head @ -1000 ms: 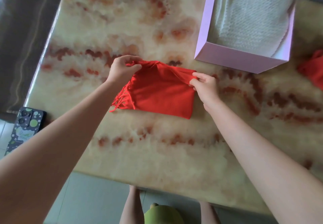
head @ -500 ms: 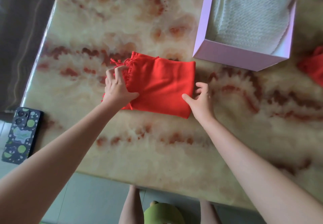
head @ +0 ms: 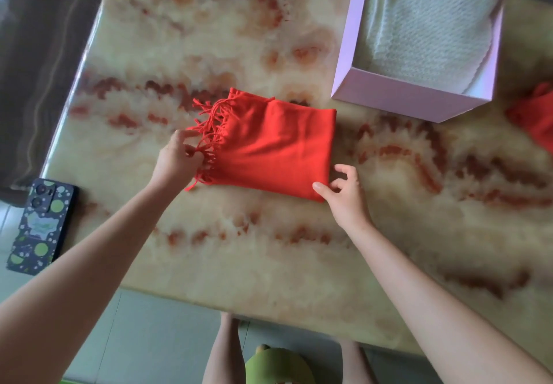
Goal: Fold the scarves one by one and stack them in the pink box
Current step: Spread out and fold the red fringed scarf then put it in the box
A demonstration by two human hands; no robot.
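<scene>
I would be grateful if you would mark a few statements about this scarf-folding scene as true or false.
1. The red scarf lies folded on the table, outside the pink box. True.
2. The pink box is empty. False: a white scarf lies inside it.
3. The left hand is at the red scarf's fringed end. True.
4. The phone lies to the right of the pink box. False: it lies at the far left of the view, beyond the left hand.
5. The right hand rests inside the pink box. False: it is at the red scarf's near right corner.
</scene>
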